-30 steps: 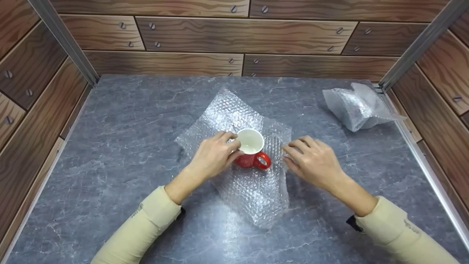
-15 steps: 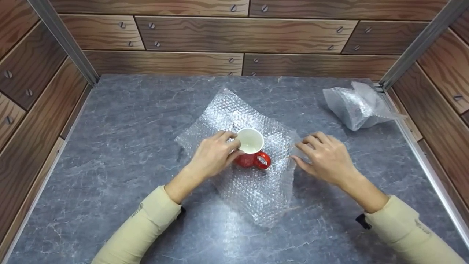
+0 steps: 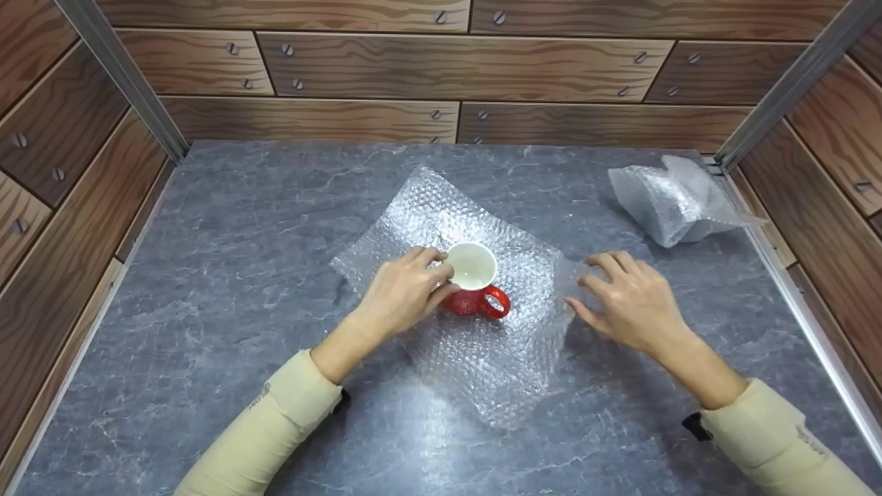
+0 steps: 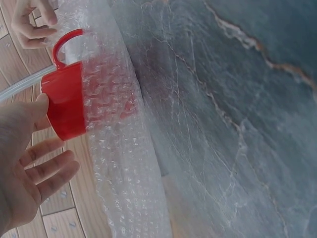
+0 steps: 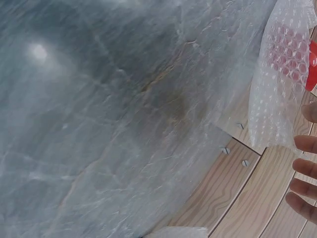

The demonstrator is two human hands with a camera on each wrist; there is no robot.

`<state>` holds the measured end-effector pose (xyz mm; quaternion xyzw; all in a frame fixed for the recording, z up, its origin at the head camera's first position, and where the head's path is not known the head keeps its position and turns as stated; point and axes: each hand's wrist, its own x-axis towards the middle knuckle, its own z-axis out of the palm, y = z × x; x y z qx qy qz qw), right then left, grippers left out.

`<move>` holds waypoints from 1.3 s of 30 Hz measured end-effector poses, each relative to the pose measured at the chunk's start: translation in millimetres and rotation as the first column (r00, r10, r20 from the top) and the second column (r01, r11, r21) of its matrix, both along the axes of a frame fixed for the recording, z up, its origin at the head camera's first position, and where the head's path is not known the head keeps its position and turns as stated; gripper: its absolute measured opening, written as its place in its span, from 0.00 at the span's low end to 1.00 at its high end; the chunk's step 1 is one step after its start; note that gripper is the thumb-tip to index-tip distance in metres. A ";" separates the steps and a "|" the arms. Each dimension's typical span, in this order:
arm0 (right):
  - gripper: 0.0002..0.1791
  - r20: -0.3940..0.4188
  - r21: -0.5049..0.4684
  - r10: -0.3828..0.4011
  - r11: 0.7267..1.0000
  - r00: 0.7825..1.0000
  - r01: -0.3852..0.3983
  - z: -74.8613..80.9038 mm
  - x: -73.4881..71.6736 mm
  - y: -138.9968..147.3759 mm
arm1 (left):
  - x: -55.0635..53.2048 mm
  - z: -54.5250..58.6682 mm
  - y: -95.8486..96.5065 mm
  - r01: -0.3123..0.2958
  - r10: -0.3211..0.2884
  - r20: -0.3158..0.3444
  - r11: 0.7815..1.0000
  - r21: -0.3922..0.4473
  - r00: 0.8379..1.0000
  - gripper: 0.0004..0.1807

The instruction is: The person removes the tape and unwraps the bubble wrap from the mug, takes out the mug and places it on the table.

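Observation:
A red mug (image 3: 495, 303) with a white inside stands upright on a sheet of bubble wrap (image 3: 475, 372), its handle turned toward the near right. My left hand (image 3: 405, 286) holds the mug at its left side by the rim. In the left wrist view the thumb lies against the red wall (image 4: 67, 106), and bubble wrap covers the mug's lower part. My right hand (image 3: 630, 303) is at the sheet's right edge, thumb and fingers spread apart. From the right wrist, the fingertips (image 5: 304, 144) appear close beside the bubble wrap's edge; whether they touch it I cannot tell.
A crumpled bubble-wrap bundle (image 3: 679, 203) lies at the back right, by the metal rail. Wood-patterned panels (image 3: 441, 65) enclose the grey marbled table (image 3: 207, 310) at the back and sides.
My right hand has moved to the right and its fingers have spread. The bubble wrap's right edge has unfolded outward with it. My left hand and the mug have stayed in place.

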<state>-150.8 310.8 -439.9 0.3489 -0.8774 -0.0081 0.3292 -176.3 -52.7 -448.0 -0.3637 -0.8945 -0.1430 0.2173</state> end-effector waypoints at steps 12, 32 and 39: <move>0.19 0.006 0.073 -0.050 0.996 0.999 0.049 -8.9 -1.8 14.3 | -0.7 1.0 -0.2 0.004 -0.004 0.026 1.000 -0.003 1.000 0.14; 0.25 0.146 0.140 -0.075 0.989 0.986 0.055 -34.0 2.4 15.0 | -0.6 0.9 -0.1 0.002 -0.002 -0.011 1.000 -0.010 1.000 0.14; 0.29 0.276 0.148 -0.126 0.985 0.953 0.088 -39.7 6.1 13.7 | -0.5 0.7 -0.5 0.004 -0.004 -0.021 1.000 -0.007 1.000 0.15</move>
